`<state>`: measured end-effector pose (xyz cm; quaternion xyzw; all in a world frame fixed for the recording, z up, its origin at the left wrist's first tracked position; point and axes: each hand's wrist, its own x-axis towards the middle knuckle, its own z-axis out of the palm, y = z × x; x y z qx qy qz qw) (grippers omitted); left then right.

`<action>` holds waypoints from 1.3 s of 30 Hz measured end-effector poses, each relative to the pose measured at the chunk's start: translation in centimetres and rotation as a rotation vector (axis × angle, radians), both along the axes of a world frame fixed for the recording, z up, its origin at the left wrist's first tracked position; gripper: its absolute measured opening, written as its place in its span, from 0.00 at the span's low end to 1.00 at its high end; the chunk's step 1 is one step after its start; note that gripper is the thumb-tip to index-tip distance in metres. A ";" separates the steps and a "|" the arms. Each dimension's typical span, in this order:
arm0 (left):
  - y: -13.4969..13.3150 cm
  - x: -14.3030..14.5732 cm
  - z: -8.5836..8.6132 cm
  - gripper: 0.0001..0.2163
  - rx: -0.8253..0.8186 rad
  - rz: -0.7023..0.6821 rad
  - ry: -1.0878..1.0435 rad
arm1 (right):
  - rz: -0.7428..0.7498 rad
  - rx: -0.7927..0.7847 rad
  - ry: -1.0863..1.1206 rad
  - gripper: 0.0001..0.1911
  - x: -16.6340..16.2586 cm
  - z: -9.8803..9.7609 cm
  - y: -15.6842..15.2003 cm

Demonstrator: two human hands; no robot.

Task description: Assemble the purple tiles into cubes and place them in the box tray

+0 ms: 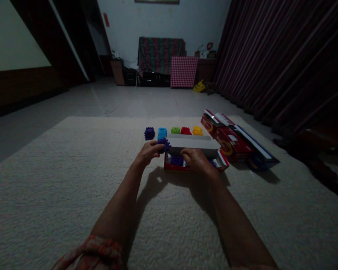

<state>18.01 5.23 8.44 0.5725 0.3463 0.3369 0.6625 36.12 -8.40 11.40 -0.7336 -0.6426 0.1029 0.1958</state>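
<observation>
My left hand (150,153) pinches a dark purple piece (165,144) with notched, toothed edges, just beyond the left end of an open red cardboard box (169,168). Over that box is my right hand (197,160), its fingers bent and closed down towards the inside; whatever they grip is hidden. More purple pieces (176,161) lie in the box, to the left of my right hand. Behind the box stands a row of toothed blocks: dark purple (149,133), light blue (162,132), green (175,130), red (186,130) and yellow (197,130).
Red boxes (233,144) and a blue box (260,152) lie to the right on the cream quilted mat (87,176). Dark curtains (278,56) hang at the right. Across the tiled floor (146,101), a cloth-draped object (160,54) stands against the far wall.
</observation>
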 end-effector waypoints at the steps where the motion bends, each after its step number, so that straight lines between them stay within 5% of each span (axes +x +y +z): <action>1: -0.1 0.3 0.2 0.08 0.008 -0.022 -0.003 | -0.005 0.079 0.022 0.15 0.5 0.0 -0.1; 5: -0.4 1.7 1.3 0.13 0.009 -0.159 -0.004 | 0.174 0.427 0.082 0.32 1.6 0.0 -0.2; 8: -0.6 2.7 2.0 0.16 0.003 -0.235 -0.003 | 0.302 0.481 0.060 0.38 1.4 0.0 -0.1; 16: -0.5 4.4 1.9 0.16 0.002 -0.302 -0.079 | 0.305 0.488 0.060 0.23 1.3 0.8 0.8; 26: -1.4 5.7 2.6 0.16 -0.302 -0.251 -0.298 | 0.202 0.516 0.202 0.20 2.4 0.6 2.2; 34: -3.1 8.0 2.0 0.12 -0.476 -0.077 -0.500 | 0.184 0.551 0.137 0.20 2.0 -0.1 2.8; 39: -3.4 8.1 2.3 0.14 -0.593 -0.089 -0.421 | 0.203 0.488 0.162 0.19 2.6 -0.4 2.8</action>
